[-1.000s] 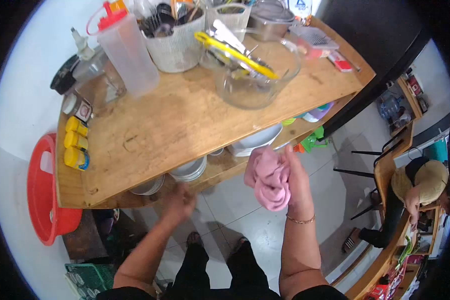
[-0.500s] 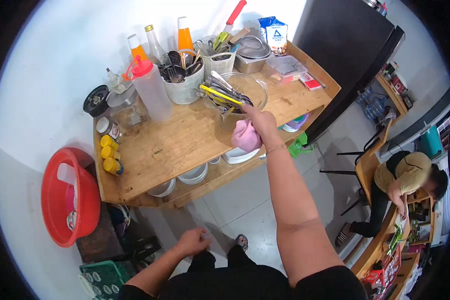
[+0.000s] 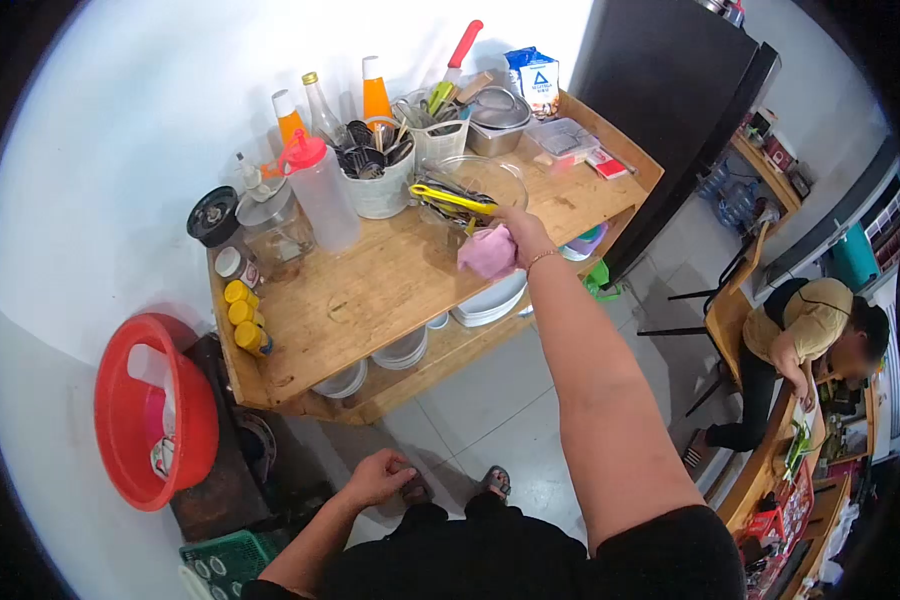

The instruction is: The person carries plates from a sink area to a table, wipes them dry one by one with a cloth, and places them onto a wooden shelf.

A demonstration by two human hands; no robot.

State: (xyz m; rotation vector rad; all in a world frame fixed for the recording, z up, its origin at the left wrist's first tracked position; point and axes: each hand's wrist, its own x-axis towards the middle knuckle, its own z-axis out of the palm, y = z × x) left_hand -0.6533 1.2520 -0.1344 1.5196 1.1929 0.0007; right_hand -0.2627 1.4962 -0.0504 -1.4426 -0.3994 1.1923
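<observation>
In my right hand (image 3: 522,238) a pink cloth (image 3: 488,252) is bunched up, hanging below the fingers. This hand reaches over the front of the wooden shelf top (image 3: 390,290), and its fingertips are at the end of a long yellow utensil (image 3: 455,198). The utensil lies across a clear glass bowl (image 3: 515,178) filled with metal cutlery; whether the fingers grip it I cannot tell. My left hand (image 3: 378,478) hangs low over the floor, with nothing in it and its fingers loosely bent apart.
Two white utensil tubs (image 3: 378,195), a squeeze bottle (image 3: 322,205) and yellow-capped containers (image 3: 248,318) stand on the shelf. Left of it is a red basin (image 3: 198,430). A black fridge (image 3: 660,110) stands right. A person (image 3: 805,325) sits bent over a table at far right.
The yellow utensil has turned to lie flatter across the bowl. My right hand, with the cloth, stays close to the bowl's front. The whole view has shifted slightly.
</observation>
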